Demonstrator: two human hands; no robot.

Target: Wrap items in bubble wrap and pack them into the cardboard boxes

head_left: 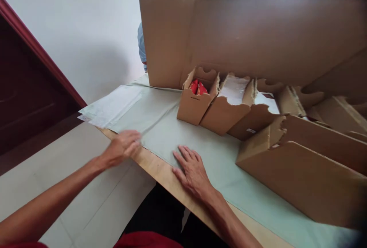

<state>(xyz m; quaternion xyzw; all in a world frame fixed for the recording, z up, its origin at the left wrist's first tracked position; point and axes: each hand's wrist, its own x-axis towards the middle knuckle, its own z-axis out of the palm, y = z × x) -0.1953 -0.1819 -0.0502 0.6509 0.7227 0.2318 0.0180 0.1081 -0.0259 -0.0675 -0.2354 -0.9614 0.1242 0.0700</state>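
Note:
My right hand [191, 168] lies flat, fingers spread, on a pale green sheet [160, 125] that covers a wooden table [160, 171]. My left hand [124, 148] is at the sheet's near edge, blurred by motion; its fingers look curled against the sheet. A row of small open cardboard boxes [195, 104] stands beyond my hands. The nearest of them holds red packets [197, 86]. A larger cardboard box [304, 175] lies at the right.
A tall cardboard panel [252, 38] stands upright behind the boxes. A person's head and light blue sleeve [141, 45] show behind its left end. White wall and a dark red wooden frame [34, 49] are on the left, pale floor tiles below.

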